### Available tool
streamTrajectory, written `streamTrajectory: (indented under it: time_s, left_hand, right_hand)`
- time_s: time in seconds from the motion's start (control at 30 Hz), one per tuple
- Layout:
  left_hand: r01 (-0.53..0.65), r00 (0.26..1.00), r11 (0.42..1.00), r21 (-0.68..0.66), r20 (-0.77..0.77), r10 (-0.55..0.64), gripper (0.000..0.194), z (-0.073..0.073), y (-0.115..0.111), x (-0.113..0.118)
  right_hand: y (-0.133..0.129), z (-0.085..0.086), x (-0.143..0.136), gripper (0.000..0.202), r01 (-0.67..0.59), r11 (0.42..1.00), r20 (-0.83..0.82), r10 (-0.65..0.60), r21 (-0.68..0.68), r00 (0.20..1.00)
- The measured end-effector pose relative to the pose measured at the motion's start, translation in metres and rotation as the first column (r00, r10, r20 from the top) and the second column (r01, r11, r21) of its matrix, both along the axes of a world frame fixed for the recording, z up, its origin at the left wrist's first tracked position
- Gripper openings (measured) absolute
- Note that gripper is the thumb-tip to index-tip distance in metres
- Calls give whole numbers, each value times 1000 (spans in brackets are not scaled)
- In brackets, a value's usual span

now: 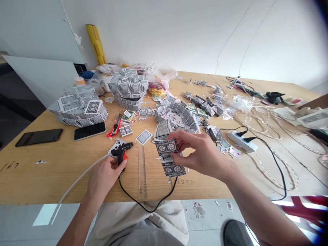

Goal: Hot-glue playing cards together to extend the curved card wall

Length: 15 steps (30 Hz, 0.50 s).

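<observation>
The ruler (142, 172) lies between the glue gun (121, 150) and card strip (169, 158).

White wall (179, 37), wooden table (87, 181), pale shiny tiled floor (205, 227)

Glue gun's grip (121, 159) partly hidden

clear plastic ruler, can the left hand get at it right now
Probably: the ruler lies near the left hand, uncovered, though that hand holds a black glue gun with a red trigger.
</observation>
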<state>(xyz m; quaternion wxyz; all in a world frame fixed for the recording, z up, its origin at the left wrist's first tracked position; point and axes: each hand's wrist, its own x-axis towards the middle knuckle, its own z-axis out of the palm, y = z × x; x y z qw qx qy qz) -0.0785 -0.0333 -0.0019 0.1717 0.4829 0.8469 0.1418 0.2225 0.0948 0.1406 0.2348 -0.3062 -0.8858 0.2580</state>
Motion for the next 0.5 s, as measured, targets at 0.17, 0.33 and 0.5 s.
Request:
streamTrajectory:
  time_s: [0.17, 0.33, 0.5]
  left_hand:
    - [-104, 954, 992, 64, 290, 82, 35, -9, 3, -3]
    - [-312, 583, 944, 109, 807, 99, 47, -11, -5, -7]
    - [-430, 336, 898, 94, 940, 62, 36, 4, -5, -1]
  right_hand:
    - [-7, -2, 2, 33, -47, 996, 16, 46, 75, 999]
    - [-10, -6, 3, 34, -81, 993, 26, 79, 83, 997]
    - [-9, -7, 1, 34, -101, 991, 47, 97, 85, 994]
